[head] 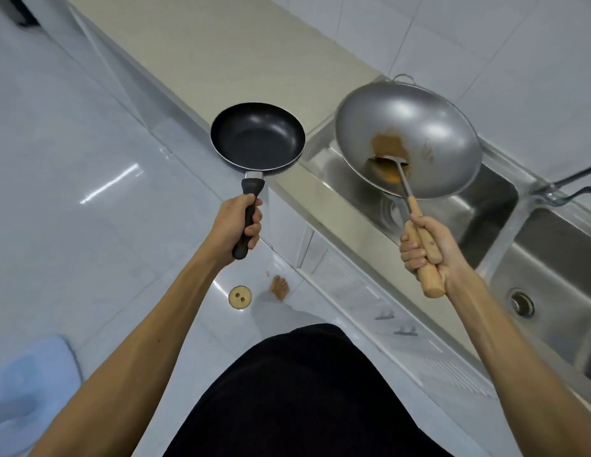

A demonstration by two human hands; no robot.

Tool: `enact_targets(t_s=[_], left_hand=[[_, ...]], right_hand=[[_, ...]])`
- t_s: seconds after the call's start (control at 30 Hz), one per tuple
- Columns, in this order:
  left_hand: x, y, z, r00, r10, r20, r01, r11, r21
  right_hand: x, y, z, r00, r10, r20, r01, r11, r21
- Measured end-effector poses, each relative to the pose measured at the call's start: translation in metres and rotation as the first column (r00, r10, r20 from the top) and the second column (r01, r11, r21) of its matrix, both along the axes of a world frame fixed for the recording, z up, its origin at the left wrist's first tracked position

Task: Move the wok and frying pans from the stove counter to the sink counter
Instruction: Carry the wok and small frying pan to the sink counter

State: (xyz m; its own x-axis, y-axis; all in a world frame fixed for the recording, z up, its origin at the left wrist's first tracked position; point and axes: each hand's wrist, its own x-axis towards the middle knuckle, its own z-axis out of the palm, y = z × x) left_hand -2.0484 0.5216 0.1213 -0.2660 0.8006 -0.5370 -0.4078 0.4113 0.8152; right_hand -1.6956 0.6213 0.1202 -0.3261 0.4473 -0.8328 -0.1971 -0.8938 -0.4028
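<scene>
My left hand [236, 227] grips the black handle of a small black frying pan [258, 136], held in the air over the edge of the beige counter [221, 61]. My right hand [426, 247] is closed around two wooden handles together, that of the grey steel wok [429, 127] and that of a metal spatula [391, 159]. The spatula's blade rests inside the wok on a brown stain. The wok hangs above the left basin of the steel sink [485, 206].
A second sink basin [558, 275] with a drain lies to the right, with a faucet [564, 183] behind the divider. White cabinet doors with handles [385, 315] run below the counter. On the tiled floor are a floor drain [240, 296] and a blue mat [27, 387].
</scene>
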Motion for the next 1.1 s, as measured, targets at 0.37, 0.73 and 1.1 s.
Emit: enact_targets(t_s=[0.37, 0.73, 1.1], left_hand=[[-0.096, 0.172, -0.001, 0.978, -0.206, -0.036, 0.204, 0.977, -0.056], [-0.127, 0.3, -0.022, 0.901, -0.434, 0.014, 0.434, 0.897, -0.089], [-0.172, 0.423, -0.026, 0.742, -0.668, -0.054, 0.655, 0.74, -0.15]], right_hand=[[-0.087, 0.067, -0.01, 0.984, -0.18, 0.02, 0.18, 0.982, -0.051], [-0.151, 0.097, -0.018, 0.919, -0.386, 0.084, 0.39, 0.92, -0.034], [-0.232, 0.136, -0.032, 0.81, -0.578, 0.101, 0.582, 0.813, -0.014]])
